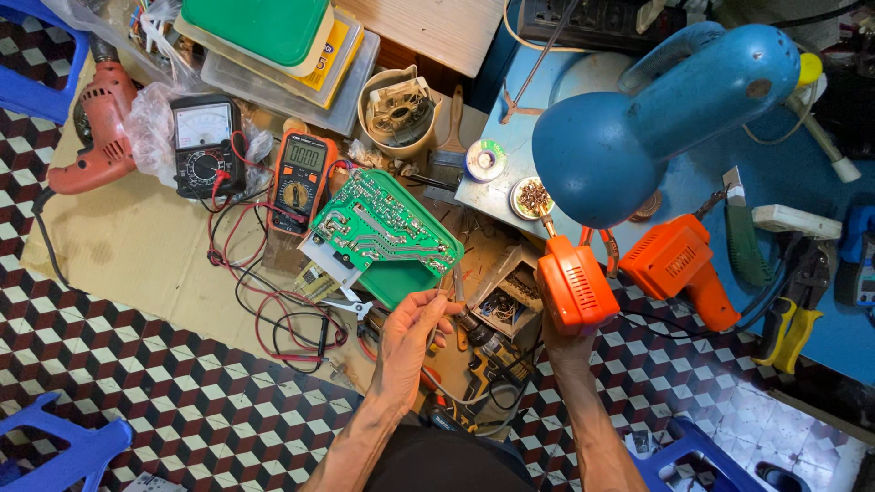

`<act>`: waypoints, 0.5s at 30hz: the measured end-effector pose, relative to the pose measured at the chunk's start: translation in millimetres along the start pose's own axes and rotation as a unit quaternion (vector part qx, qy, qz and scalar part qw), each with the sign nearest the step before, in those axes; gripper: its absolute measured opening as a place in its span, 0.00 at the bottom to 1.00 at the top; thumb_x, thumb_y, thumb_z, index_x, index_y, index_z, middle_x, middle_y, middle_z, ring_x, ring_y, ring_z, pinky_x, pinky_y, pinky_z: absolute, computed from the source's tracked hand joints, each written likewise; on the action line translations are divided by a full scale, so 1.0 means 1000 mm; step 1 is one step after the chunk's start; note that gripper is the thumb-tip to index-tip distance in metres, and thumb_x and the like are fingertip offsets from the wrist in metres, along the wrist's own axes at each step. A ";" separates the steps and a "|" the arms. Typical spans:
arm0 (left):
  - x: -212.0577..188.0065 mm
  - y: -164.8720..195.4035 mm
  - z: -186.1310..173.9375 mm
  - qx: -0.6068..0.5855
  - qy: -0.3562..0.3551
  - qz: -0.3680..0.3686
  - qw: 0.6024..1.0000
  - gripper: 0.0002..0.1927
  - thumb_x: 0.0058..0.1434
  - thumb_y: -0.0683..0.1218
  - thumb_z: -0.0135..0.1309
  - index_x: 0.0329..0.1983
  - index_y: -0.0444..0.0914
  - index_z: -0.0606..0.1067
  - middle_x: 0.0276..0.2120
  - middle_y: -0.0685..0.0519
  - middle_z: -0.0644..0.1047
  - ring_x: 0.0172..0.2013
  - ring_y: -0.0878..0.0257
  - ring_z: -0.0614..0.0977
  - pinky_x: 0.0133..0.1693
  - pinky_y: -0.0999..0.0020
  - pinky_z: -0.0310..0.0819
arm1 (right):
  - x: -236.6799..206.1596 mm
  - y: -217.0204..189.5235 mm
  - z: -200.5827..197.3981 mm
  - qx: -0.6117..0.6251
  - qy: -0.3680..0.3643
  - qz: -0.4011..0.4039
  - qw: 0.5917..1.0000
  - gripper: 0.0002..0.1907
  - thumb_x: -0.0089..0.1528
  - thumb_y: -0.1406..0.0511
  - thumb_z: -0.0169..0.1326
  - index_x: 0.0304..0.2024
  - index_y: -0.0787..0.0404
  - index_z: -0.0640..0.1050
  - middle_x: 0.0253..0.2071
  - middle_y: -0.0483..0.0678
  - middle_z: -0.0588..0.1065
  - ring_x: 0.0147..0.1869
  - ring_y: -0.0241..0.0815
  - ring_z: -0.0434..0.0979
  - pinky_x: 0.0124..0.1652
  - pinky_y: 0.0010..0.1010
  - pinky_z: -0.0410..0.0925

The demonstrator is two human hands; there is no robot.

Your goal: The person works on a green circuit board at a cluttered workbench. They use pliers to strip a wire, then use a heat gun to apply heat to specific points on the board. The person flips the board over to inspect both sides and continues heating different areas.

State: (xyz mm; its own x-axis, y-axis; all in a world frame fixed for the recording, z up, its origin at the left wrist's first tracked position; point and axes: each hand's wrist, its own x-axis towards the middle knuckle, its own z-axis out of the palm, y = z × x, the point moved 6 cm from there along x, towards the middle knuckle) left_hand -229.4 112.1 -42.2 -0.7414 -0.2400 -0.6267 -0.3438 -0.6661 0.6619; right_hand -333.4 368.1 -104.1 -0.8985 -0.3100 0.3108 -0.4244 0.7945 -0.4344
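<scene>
My right hand [563,344] grips an orange soldering gun [572,284], its tip pointing up toward a small round tin [531,197] of brownish material. My left hand [412,339] pinches a thin strand of solder wire [456,284] just below the lower right corner of a green circuit board [383,223], which lies copper side up over a green plastic housing [401,282]. A solder spool [485,160] sits above the board.
A blue desk lamp [656,118] hangs over the blue bench. A second orange soldering gun [682,264], an orange digital multimeter [299,175], a black analog meter [206,144], a red drill [96,123], tangled red and black leads [273,310], pliers [791,321] and blue stools surround me.
</scene>
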 end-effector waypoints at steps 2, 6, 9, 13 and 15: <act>-0.001 0.000 -0.002 0.004 0.002 -0.001 1.000 0.17 0.67 0.52 0.54 0.50 0.35 0.75 0.41 0.52 0.83 0.34 0.73 0.76 0.36 0.75 0.70 | 0.003 -0.003 -0.008 0.232 0.043 0.123 0.964 0.24 0.62 0.66 0.60 0.57 0.67 0.67 0.48 0.45 0.72 0.48 0.42 0.74 0.47 0.35 0.68; 0.000 0.001 -0.006 0.011 0.008 0.000 1.000 0.17 0.67 0.52 0.54 0.50 0.35 0.76 0.41 0.52 0.83 0.34 0.73 0.75 0.36 0.76 0.70 | 0.016 -0.019 -0.017 0.350 -0.009 0.312 0.883 0.11 0.63 0.65 0.62 0.47 0.59 0.77 0.36 0.42 0.76 0.38 0.33 0.76 0.41 0.26 0.72; 0.001 0.002 -0.005 0.011 -0.003 0.004 1.000 0.17 0.67 0.52 0.53 0.50 0.34 0.75 0.41 0.52 0.83 0.35 0.73 0.76 0.37 0.76 0.70 | 0.029 -0.032 -0.030 0.324 -0.011 0.328 0.887 0.08 0.65 0.65 0.62 0.44 0.59 0.78 0.34 0.42 0.76 0.36 0.33 0.76 0.39 0.24 0.73; 0.003 0.001 -0.004 0.018 -0.006 -0.007 1.000 0.18 0.66 0.52 0.53 0.50 0.35 0.75 0.42 0.52 0.83 0.35 0.73 0.76 0.38 0.75 0.71 | 0.033 -0.037 -0.028 0.364 -0.020 0.348 0.864 0.10 0.63 0.63 0.61 0.44 0.57 0.78 0.31 0.40 0.77 0.33 0.32 0.77 0.33 0.24 0.72; 0.003 0.002 -0.004 0.014 -0.005 -0.007 1.000 0.18 0.66 0.52 0.54 0.50 0.35 0.75 0.41 0.52 0.82 0.35 0.73 0.76 0.38 0.75 0.71 | 0.031 -0.036 -0.027 0.374 -0.020 0.349 0.859 0.11 0.62 0.61 0.61 0.45 0.56 0.78 0.30 0.39 0.77 0.32 0.31 0.77 0.32 0.23 0.71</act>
State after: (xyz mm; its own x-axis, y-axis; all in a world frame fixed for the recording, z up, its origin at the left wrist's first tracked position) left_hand -229.9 107.7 -44.4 -0.7425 -0.2231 -0.6316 -0.3702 -0.6492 0.6644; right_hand -342.5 343.7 -56.2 -0.9599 0.0753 -0.2699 0.2802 0.2402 -0.9294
